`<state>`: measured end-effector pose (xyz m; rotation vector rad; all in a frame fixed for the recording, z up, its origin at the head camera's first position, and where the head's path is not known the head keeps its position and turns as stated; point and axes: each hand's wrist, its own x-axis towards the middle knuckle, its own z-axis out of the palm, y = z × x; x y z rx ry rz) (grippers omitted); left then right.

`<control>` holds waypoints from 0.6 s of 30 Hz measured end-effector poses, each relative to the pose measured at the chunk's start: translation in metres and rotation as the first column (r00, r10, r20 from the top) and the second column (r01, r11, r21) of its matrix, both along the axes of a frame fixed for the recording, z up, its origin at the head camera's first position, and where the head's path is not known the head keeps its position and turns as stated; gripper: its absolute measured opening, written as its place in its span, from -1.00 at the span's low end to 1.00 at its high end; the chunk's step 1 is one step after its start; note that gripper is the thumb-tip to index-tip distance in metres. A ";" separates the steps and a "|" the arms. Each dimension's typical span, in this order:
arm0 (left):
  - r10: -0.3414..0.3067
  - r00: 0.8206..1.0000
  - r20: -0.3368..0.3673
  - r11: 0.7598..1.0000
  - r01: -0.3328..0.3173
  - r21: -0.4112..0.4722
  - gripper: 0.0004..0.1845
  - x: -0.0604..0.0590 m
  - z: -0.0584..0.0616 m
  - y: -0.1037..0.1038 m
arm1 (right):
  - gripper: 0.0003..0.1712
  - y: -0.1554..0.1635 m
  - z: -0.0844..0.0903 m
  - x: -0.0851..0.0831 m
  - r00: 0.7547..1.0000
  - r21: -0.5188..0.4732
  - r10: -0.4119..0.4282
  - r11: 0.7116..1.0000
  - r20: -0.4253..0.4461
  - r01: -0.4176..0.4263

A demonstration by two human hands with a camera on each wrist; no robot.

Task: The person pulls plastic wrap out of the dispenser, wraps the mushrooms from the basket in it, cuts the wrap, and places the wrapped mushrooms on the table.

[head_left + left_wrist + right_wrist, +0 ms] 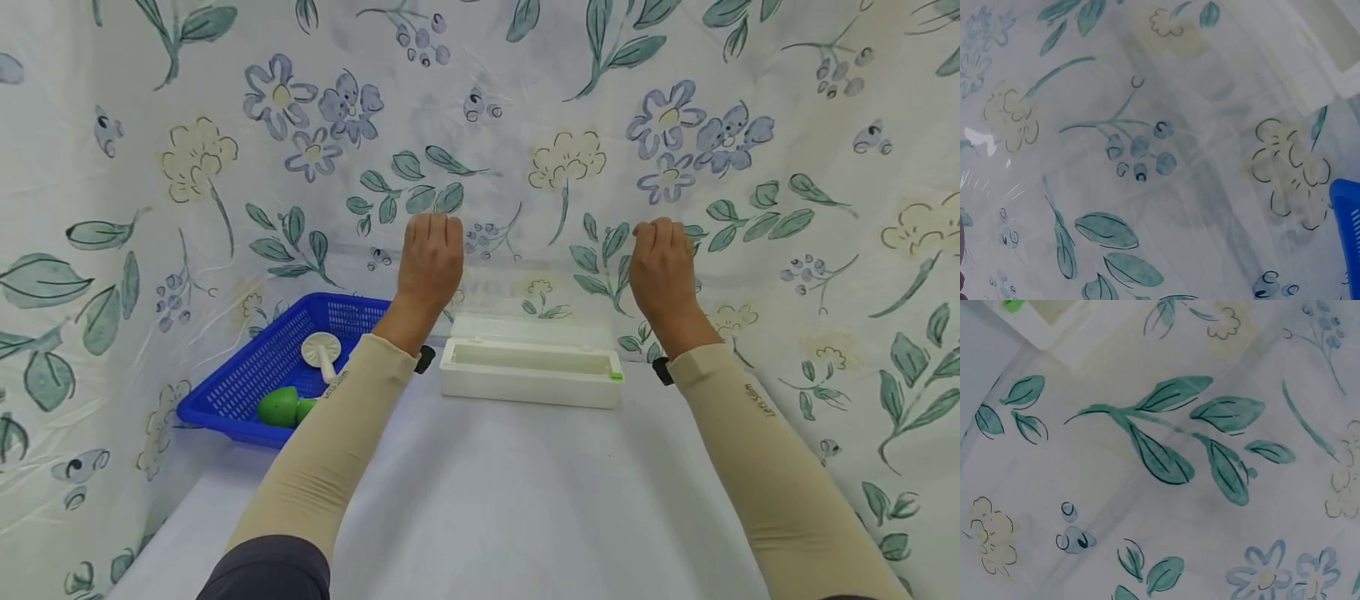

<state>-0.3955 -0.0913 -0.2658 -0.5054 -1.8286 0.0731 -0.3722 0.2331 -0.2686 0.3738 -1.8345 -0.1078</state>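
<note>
Sleeves (330, 458): reached over the table (517, 492), nearest.
Left hand (431, 262): was curled, nothing visible in it.
Right hand (663, 271): was likewise curled.
Box (528, 387): sat on the table between the forearms, lid (532, 329) tipped back.
Risk: a dropped left forearm could have bumped the basket (258, 367), overlapping it in view.
Long axis: ran left–right, green tab (617, 376) at the right end.

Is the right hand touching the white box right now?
Apart. The head view shows the right hand above and to the right of the white box, with the patterned backdrop plainly visible between them.
</note>
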 end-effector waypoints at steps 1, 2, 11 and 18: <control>-0.002 1.000 -0.013 1.000 0.002 0.006 -0.87 0.000 0.002 0.000 | -0.94 0.000 0.002 0.000 1.000 0.002 0.001 1.000 -0.005 -0.001; -0.005 1.000 -0.023 1.000 0.005 0.011 -0.85 0.000 0.004 0.000 | -0.95 0.000 0.005 0.001 1.000 0.001 0.006 1.000 -0.008 -0.006; -0.037 0.997 -0.069 0.999 0.039 0.030 -0.84 0.007 0.024 0.000 | -0.81 0.000 0.024 0.006 0.996 -0.062 0.080 0.995 -0.048 -0.083; -0.052 0.998 -0.046 0.997 0.055 0.049 -0.87 0.019 0.035 0.001 | -0.81 0.000 0.035 0.016 0.995 -0.085 0.087 0.992 -0.046 -0.091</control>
